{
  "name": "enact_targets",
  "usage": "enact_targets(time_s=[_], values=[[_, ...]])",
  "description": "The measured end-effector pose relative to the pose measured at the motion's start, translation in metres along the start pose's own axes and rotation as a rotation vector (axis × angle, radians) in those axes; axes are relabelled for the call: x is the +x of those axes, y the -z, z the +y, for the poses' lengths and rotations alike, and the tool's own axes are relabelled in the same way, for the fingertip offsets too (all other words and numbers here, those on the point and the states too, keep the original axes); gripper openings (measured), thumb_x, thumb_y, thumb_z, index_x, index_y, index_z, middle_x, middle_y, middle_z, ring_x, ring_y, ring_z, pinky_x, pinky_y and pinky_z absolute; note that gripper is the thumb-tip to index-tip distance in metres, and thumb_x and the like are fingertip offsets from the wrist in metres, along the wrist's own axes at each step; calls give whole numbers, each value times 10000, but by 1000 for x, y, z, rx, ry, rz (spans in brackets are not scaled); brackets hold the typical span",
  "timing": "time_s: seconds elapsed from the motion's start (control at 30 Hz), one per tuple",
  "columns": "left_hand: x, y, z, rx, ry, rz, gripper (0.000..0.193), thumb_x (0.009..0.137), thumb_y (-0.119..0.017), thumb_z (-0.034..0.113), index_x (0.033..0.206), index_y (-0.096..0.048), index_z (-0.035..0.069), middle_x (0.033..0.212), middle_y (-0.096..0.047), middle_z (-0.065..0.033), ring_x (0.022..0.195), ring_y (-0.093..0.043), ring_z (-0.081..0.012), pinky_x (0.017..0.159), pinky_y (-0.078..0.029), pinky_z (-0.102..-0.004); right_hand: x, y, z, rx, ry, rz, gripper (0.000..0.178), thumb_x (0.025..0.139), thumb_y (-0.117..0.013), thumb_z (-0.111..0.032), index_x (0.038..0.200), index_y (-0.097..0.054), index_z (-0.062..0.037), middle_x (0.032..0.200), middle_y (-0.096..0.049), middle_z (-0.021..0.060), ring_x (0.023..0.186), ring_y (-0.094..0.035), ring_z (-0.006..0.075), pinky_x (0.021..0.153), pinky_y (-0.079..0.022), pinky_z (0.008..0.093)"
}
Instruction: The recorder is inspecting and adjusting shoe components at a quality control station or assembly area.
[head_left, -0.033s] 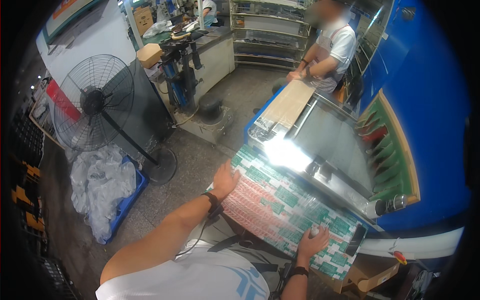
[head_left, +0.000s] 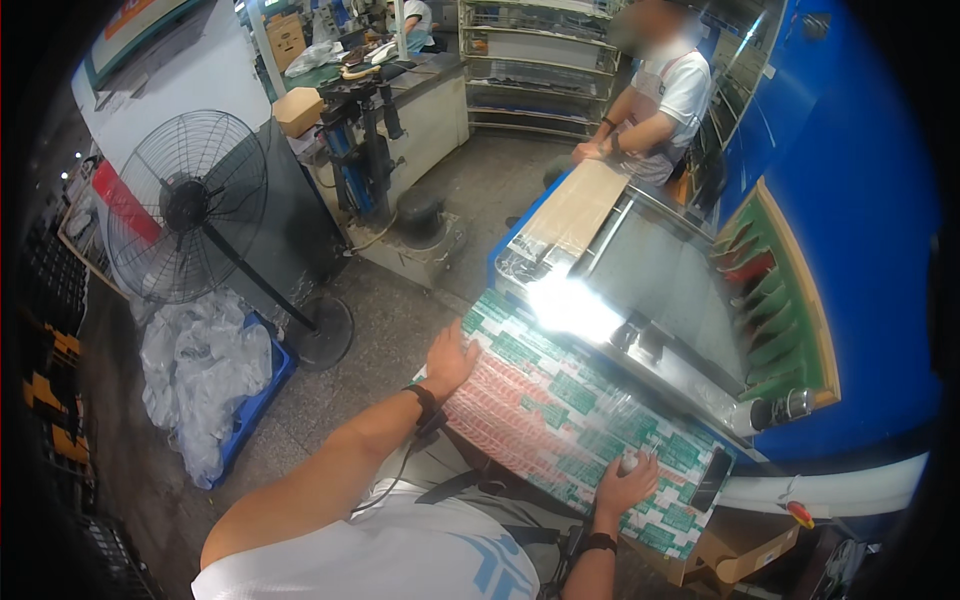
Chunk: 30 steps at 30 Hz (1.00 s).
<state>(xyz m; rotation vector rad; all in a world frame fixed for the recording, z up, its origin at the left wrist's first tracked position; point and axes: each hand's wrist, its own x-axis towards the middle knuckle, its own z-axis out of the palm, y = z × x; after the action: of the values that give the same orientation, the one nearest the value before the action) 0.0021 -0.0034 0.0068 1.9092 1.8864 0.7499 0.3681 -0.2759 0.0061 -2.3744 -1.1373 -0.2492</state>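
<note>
Grey, speckled flooring (head_left: 390,305) runs through a cluttered workshop, with a black wire-caged standing fan (head_left: 185,203) on the left and a tall, glossy blue panel (head_left: 870,230) on the right. Crumpled clear plastic sheeting (head_left: 205,365) lies near the fan's base. At the far side, a seated person in a white shirt (head_left: 690,85) rests both hands together beside a flat brown board (head_left: 577,205).

Nearest the wearer is a counter (head_left: 540,405) covered in green, red and white patterned film. The left hand (head_left: 452,362) lies on its left edge, its grip loose and holding nothing visible. Toward the near right, the right hand (head_left: 626,488) rests on the counter, fingers bent around a small, pale, rounded object (head_left: 629,464); whether its grip is closed on it cannot be told. Just right of that hand lies a flat black rectangular object (head_left: 711,479).
</note>
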Motion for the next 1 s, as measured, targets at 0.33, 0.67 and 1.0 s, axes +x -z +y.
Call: enact_targets(time_s=[0.33,0.67,1.0], values=[[2,-4,-4,40,-22,-6,758,1042,-661,403,1643,-433,1,1416,-630,-267,1336,-608,-441,1141,-491,-521,1,-1,-1,7,1,23,539,939,-837,-231,1414,-647,-62,1580,-535,227,1541,-410,472,1293,-259,641],[1,-2,-4,27,-4,-21,748,1037,-662,399,1634,-436,10,1383,-644,-276,1307,-622,-460,1126,-496,-537,-1,-2,2,3,6,9,548,942,-834,-238,1423,-636,-64,1595,-515,226,1559,-383,486,1295,-257,646],[2,0,0,52,21,-33,743,1034,-666,401,1634,-446,23,1419,-639,-273,1317,-622,-454,1128,-494,-540,-1,-2,1,6,17,29,554,923,-830,-242,1409,-641,-56,1576,-537,228,1524,-424,488,1282,-272,652]])
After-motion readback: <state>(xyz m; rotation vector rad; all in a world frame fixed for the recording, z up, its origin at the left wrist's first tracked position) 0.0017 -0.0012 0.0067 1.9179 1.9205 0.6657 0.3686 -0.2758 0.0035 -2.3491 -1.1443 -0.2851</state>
